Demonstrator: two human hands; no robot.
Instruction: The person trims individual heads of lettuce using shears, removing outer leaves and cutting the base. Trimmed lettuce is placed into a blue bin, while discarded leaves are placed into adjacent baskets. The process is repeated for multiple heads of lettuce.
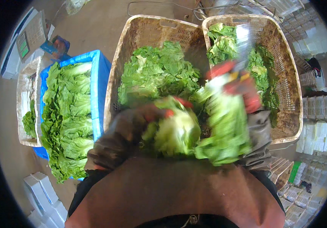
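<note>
Both my hands wear red gloves and are motion-blurred above two worn plastic crates. My right hand [244, 89] grips a knife, whose blurred blade [243, 42] points away from me over the right crate [290, 114]. A long leafy lettuce head [227, 125] hangs at the same hand, its pale stem end by the fingers; whether the hand grips it too is hard to tell. My left hand [177, 107] is closed on a second, paler lettuce head [177, 129] just in front of my apron [174, 188]. Leaves partly hide its fingers.
Loose lettuce leaves [160, 68] fill much of the left crate [177, 34]. More leaves [223, 47] lie in the right one. At left, a blue-lined box [95, 85] holds rows of lettuce heads [76, 114], beside a white foam box [23, 114] and a scale [25, 47].
</note>
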